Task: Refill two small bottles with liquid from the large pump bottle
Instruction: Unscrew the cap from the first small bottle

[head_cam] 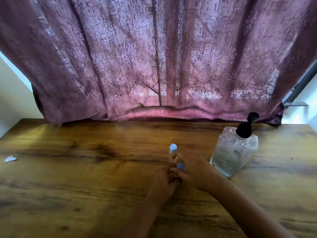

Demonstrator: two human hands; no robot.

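A large clear pump bottle [234,152] with a black pump head stands on the wooden table [85,177] at the right. Just left of it, two small bottles with pale blue caps are partly hidden by my hands. The far small bottle [172,148] shows its cap above my fingers. The near small bottle [180,165] sits between both hands. My right hand [192,167] wraps around the bottles from the right. My left hand [163,181] grips the near bottle's lower part from below; its body is hidden.
A purple patterned curtain [154,66] hangs along the table's far edge. A small scrap of pale paper [10,158] lies near the left edge. White wall shows at both sides.
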